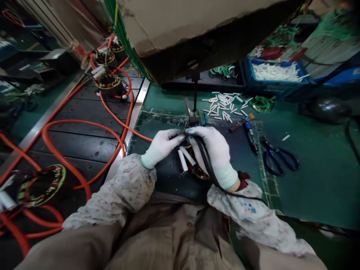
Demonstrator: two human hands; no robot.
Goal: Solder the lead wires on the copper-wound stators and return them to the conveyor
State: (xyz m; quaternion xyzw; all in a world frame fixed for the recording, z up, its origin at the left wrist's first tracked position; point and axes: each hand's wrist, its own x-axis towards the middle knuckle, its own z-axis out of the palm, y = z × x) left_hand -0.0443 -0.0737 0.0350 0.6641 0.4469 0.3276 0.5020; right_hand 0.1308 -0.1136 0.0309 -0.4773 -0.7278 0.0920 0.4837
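My left hand (165,144), in a white glove, is closed in a pinch at the end of a thin wire (183,129). Opposite it, my gloved right hand (212,150) has its fingers closed around a black cable (206,159), which runs back over the wrist and sleeve. The two sets of fingertips almost meet. Under my right hand sits a wound motor stator (198,171), mostly hidden. Two white sleeve tubes (182,160) stick out between the hands. Just beyond the fingertips stands a tool with a metal tip (189,107), partly covered by my right hand.
Many short white tubes (223,105) lie scattered behind the hands. Dark-blue-handled scissors (277,157) and a blue marker-like tool (250,135) lie right. A blue bin (277,80) holds more tubes. Left, orange cables (84,123) and stators (42,185) cover the slatted conveyor. A large box-like fixture (197,30) overhangs.
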